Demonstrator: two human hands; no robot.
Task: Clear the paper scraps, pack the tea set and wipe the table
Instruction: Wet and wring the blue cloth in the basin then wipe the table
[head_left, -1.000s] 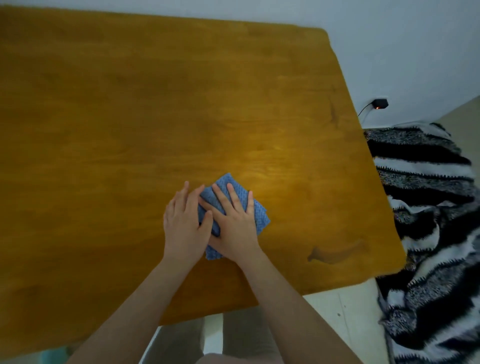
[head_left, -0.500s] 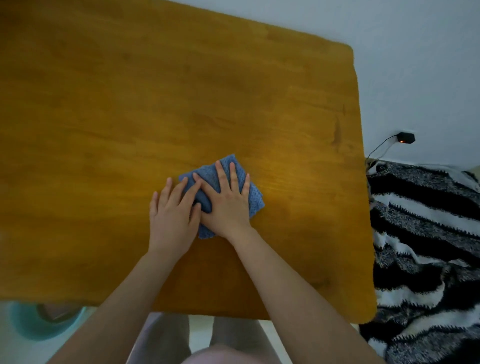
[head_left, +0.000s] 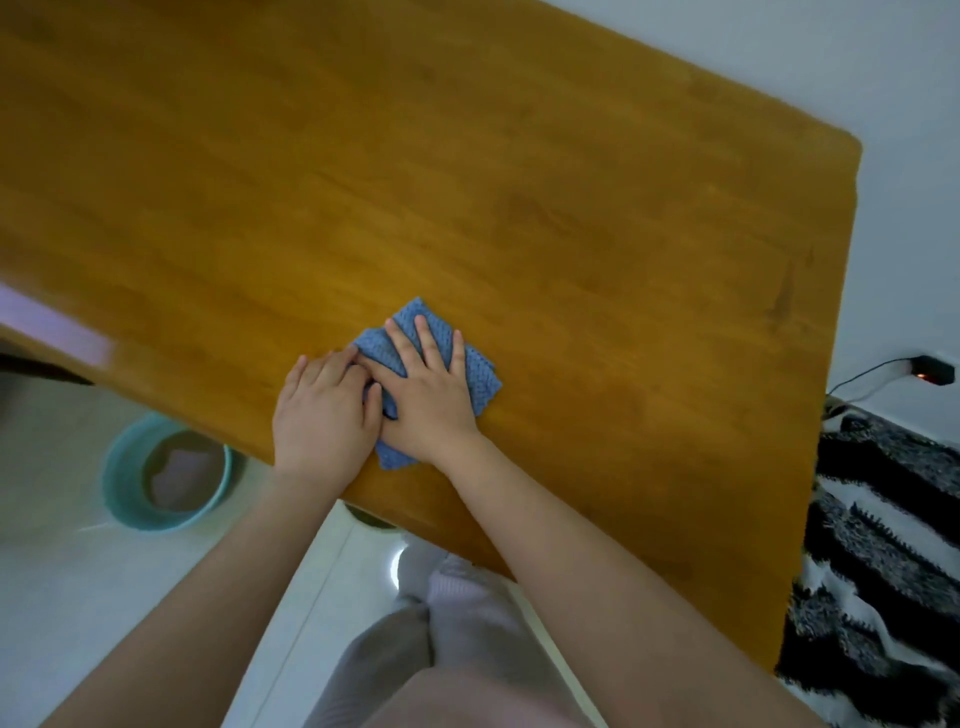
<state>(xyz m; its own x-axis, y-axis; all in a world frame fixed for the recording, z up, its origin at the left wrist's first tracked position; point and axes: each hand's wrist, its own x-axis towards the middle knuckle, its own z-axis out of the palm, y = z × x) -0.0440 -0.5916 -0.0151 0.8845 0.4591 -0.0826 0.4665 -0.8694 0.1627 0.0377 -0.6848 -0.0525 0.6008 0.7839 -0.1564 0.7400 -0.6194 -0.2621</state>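
Both hands and the blue cloth (head_left: 482, 375) now lie closer to the near edge of the tabletop (head_left: 467, 171) than half a second ago, and the view has swung so the teal basin (head_left: 115, 470) on the floor shows more fully beyond that edge. The right hand (head_left: 429, 397) lies flat on the folded cloth with its fingers straight and spread, palm pressing down. The left hand (head_left: 323, 413) lies flat beside it, touching it, with its fingertips and thumb on the cloth's left part and the fingers somewhat blurred. The cloth's near corner sits just inside the near edge. A black-and-white striped rug (head_left: 883, 551) lies past the right edge, near a plug (head_left: 933, 370) in the wall.
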